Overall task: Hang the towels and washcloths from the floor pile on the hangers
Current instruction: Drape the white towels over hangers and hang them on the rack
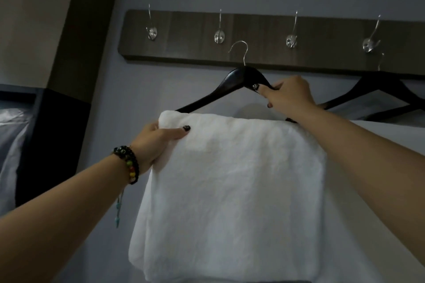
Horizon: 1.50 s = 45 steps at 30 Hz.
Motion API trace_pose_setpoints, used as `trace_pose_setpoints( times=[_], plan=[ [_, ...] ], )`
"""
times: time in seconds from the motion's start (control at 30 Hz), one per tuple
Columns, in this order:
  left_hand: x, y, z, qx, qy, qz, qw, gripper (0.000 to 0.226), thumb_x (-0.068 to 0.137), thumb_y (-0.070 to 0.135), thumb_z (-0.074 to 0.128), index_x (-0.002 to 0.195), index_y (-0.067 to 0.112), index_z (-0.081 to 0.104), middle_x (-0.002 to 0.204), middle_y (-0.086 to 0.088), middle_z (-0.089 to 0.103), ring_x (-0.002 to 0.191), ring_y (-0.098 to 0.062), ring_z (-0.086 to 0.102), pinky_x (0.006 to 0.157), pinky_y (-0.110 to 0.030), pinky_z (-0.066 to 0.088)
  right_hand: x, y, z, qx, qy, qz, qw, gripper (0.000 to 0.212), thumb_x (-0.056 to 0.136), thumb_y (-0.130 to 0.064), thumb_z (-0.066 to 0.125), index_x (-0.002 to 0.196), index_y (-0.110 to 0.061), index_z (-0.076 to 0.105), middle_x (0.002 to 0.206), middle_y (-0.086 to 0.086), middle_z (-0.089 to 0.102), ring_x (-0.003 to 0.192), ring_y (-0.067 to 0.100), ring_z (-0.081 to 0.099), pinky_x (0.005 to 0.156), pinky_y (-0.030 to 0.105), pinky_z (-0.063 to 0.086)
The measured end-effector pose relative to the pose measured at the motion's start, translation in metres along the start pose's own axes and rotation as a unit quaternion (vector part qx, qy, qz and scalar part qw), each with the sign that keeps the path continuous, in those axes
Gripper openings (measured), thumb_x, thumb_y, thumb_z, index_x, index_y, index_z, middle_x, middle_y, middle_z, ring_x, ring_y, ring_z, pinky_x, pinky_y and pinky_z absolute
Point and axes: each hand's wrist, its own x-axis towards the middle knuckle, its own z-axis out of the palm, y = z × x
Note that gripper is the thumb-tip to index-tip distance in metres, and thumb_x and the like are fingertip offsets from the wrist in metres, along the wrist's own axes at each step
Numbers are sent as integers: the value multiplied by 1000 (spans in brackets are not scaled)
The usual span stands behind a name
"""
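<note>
Overhead, the right hand [291, 96] grips a black wooden hanger [232, 86] below a dark wall hook rail [184, 30]. The left hand [156, 142] pinches the folded white towel [230, 190] draped over it.

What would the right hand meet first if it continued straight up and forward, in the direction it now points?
Probably the wooden hook board on the wall, near its lower edge; depth is unclear. The right hand grips the black hanger, whose metal hook would arrive before it.

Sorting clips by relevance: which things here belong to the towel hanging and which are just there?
In the job: white towel, black hanger carrying it, left hand, right hand, wall hooks, second hanger.
Just there: beaded bracelet, dark door frame.
</note>
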Motion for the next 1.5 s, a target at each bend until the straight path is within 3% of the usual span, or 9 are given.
trace_pose_setpoints(
  times=[0.4,0.57,0.77,0.93,1.07,1.13,1.2,1.3,1.5],
  plan=[
    [54,59,-15,78,106,77,988,33,85,29,70,117,23,62,109,-3,68,97,-25,66,78,-39,55,90,-14,28,48,26,25,998,54,82,-54,64,85,0,71,78,13,71,56,18,56,58,28,48],
    [64,55,-42,118,165,89,975,34,84,39,69,115,28,63,108,-2,68,97,-27,66,90,-51,53,100,-39,47,48,2,44,998,53,80,-55,66,96,-5,70,80,10,65,56,18,52,52,24,40],
    [55,33,-69,147,173,81,970,32,88,38,66,116,24,63,104,-1,67,95,-25,64,90,-47,53,81,-49,79,70,-31,84,994,49,79,-50,68,90,-2,68,79,9,71,64,21,65,67,36,59],
    [54,10,-70,162,193,118,961,29,88,39,66,112,24,61,96,7,64,87,-16,63,81,-38,53,58,-38,85,67,-12,73,995,43,87,-45,62,77,-4,72,73,6,72,63,18,65,76,39,57],
    [44,-13,-52,205,244,125,940,51,88,38,64,130,20,40,123,1,52,99,-17,53,83,-34,46,44,-35,73,-14,-40,36,998,31,89,-38,58,73,-12,61,77,6,63,78,26,62,61,31,48],
    [34,-25,-42,271,257,145,917,65,88,32,66,140,18,30,143,-2,34,122,-21,44,103,-39,41,30,-24,65,-37,-15,14,999,17,87,-33,60,84,-16,62,94,10,62,92,28,60,69,32,48],
    [17,-33,-30,385,254,198,865,72,85,27,68,143,17,25,152,-2,17,139,-26,25,115,-44,26,5,-7,53,-2,58,8,998,26,87,-27,60,110,-14,61,121,9,54,113,25,51,88,31,44],
    [-20,-40,-3,506,177,331,777,74,84,35,65,144,19,25,155,-4,13,143,-28,18,115,-46,20,-40,18,37,114,129,54,984,29,89,-23,60,115,-13,54,121,2,45,108,17,47,86,26,36],
    [-70,-96,76,641,-3,383,665,103,71,76,54,151,24,14,158,-7,11,145,-29,13,111,-59,26,-104,72,43,277,-50,246,927,32,79,-30,70,105,-19,54,104,3,65,91,24,64,86,43,54]
  ],
)
